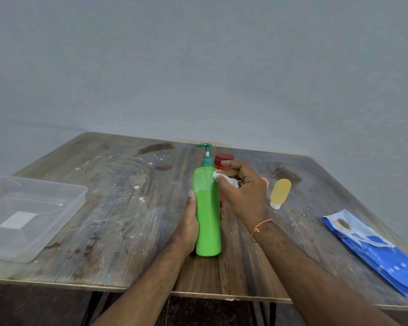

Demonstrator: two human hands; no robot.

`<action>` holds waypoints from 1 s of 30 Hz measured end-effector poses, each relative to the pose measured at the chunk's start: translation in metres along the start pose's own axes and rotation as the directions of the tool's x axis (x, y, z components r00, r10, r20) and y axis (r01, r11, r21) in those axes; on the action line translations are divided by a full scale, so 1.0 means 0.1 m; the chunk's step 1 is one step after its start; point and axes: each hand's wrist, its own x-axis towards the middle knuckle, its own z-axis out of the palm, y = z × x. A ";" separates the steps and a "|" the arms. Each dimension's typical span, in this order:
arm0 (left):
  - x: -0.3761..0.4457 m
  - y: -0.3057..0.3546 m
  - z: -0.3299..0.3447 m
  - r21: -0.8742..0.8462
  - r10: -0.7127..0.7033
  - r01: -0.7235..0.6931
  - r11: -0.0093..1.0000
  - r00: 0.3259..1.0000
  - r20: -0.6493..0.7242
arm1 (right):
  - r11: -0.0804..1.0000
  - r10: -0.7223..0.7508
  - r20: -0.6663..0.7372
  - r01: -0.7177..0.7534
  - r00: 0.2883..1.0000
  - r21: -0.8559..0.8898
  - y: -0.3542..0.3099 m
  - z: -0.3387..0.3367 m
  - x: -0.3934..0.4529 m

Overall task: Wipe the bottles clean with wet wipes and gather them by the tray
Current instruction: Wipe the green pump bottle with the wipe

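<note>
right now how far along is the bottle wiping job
Early. Nothing stands by the clear tray yet. In hand: the left hand steadies the green pump bottle while the right hand rubs a wet wipe on its shoulder. Left: the red-capped bottle and yellow tube, then gathering.

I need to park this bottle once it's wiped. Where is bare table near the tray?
Bare wood lies between the clear plastic tray and the green pump bottle, running back to the wall. It is crowded right of that bottle: red-capped bottle, yellow squeeze tube, then the blue wipes pack at the right edge.
</note>
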 end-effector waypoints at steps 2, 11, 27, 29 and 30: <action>0.00 -0.01 0.00 0.002 0.012 -0.012 1.000 1.000 0.001 | 1.000 -0.028 0.009 0.028 1.000 -0.010 -0.04 0.03 0.00; 0.00 -0.02 -0.01 0.008 0.040 -0.040 0.999 0.999 0.019 | 0.993 -0.081 0.007 0.082 0.997 -0.081 -0.02 -0.02 -0.03; -0.05 0.02 0.04 -0.021 0.066 -0.065 0.998 0.998 0.021 | 0.917 -0.275 0.180 0.313 0.945 -0.245 0.00 -0.02 -0.10; -0.05 0.02 0.05 -0.030 0.072 -0.072 0.997 0.997 0.013 | 0.893 -0.287 0.227 0.346 0.930 -0.286 0.02 -0.09 -0.12; -0.04 0.02 0.05 -0.028 0.073 -0.073 0.997 0.997 0.012 | 0.898 -0.275 0.215 0.331 0.937 -0.291 0.02 -0.11 -0.12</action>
